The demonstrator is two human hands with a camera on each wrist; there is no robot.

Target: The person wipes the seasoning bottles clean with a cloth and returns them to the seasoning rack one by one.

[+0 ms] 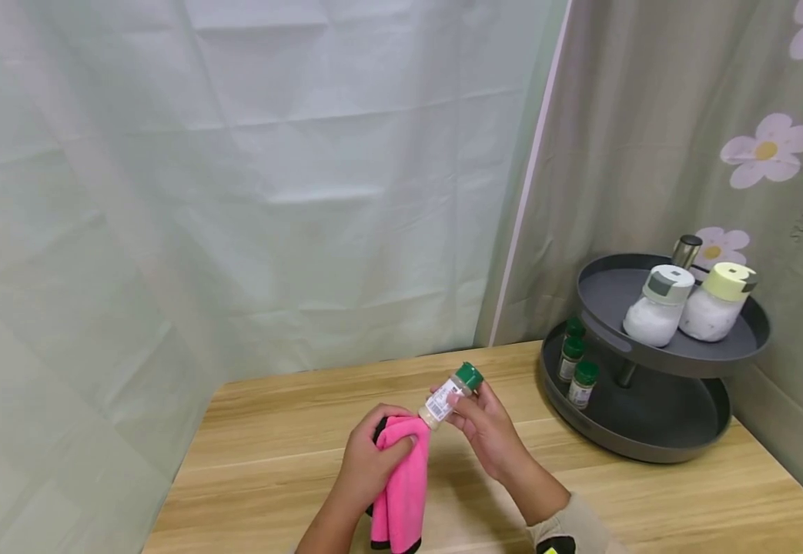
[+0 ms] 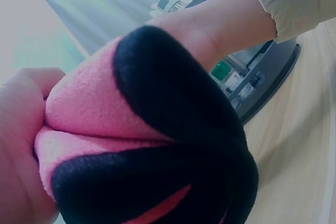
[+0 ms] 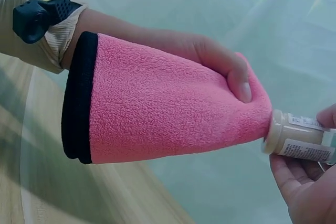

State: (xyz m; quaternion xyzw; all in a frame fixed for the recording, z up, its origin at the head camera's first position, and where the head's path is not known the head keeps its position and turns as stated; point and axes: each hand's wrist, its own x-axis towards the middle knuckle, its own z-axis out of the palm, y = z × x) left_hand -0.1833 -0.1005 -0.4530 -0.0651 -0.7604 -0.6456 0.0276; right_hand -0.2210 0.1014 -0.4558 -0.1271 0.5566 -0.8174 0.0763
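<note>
A pink cloth (image 1: 404, 492) with black edging hangs folded from my left hand (image 1: 373, 454), whose thumb and fingers grip its upper part. My right hand (image 1: 487, 431) holds a small spice jar (image 1: 446, 400) with a green cap and white label, tilted with its cap up and to the right. In the right wrist view the cloth (image 3: 168, 98) meets the base of the jar (image 3: 302, 137). The left wrist view is mostly filled by the folded black edge of the cloth (image 2: 173, 87), with part of the left hand (image 2: 23, 145) at the side.
On the wooden table (image 1: 269, 446) at right stands a dark two-tier round rack (image 1: 650, 438). Its upper tier bears two shakers with white contents (image 1: 657, 312) and a metallic container (image 1: 686, 251). Several green-capped jars (image 1: 583, 385) stand below. Curtains (image 1: 339, 192) hang behind.
</note>
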